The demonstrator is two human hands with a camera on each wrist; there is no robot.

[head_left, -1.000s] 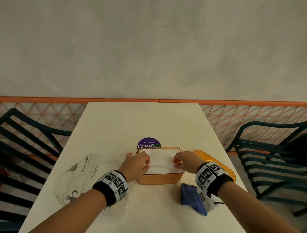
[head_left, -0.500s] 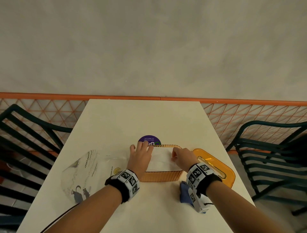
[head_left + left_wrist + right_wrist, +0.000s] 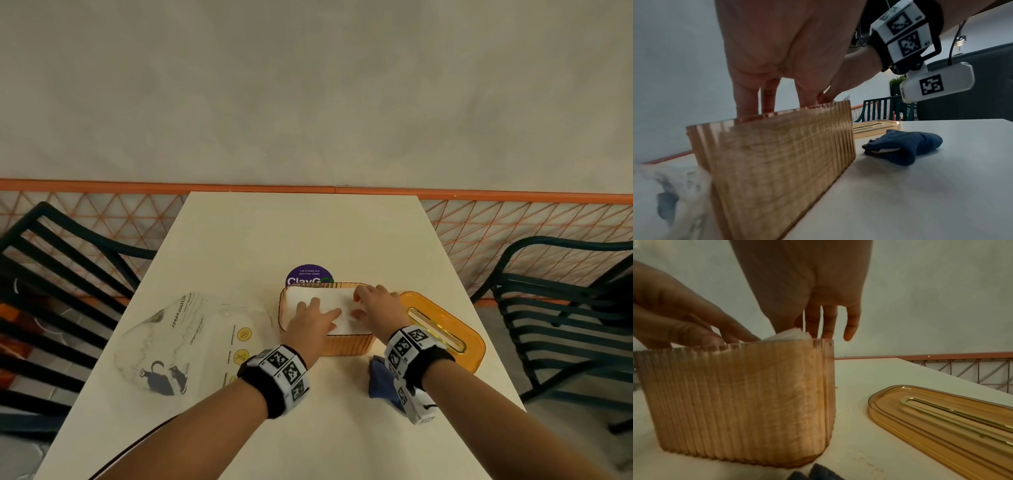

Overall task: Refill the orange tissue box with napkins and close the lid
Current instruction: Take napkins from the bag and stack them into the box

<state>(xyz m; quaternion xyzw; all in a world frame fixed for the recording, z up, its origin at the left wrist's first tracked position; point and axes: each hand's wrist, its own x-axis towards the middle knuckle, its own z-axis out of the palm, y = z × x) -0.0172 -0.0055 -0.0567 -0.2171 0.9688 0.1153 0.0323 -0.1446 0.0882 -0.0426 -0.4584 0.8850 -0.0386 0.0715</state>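
The ribbed orange tissue box (image 3: pixel 346 345) stands lidless near the table's middle, filled to the rim with white napkins (image 3: pixel 330 295). My left hand (image 3: pixel 313 320) lies on top of the stack with straight fingers pressing down. At the box's right end my right hand (image 3: pixel 375 308) pushes straight fingers down along the napkins' edge. In the right wrist view a napkin corner (image 3: pixel 789 335) pokes above the box (image 3: pixel 735 394) beside those fingers (image 3: pixel 830 321). The orange slotted lid (image 3: pixel 445 329) lies flat on the table, right of the box.
A crumpled blue cloth (image 3: pixel 378 380) sits just in front of the box, under my right wrist. An empty clear plastic wrapper (image 3: pixel 191 339) lies to the left. A purple sticker (image 3: pixel 308 275) is behind the box. Dark slatted chairs (image 3: pixel 561 308) flank the table.
My left hand has slid from the box's left end onto the top of the napkins. My right hand has shifted toward the far right corner, fingers now pointing down into the box.
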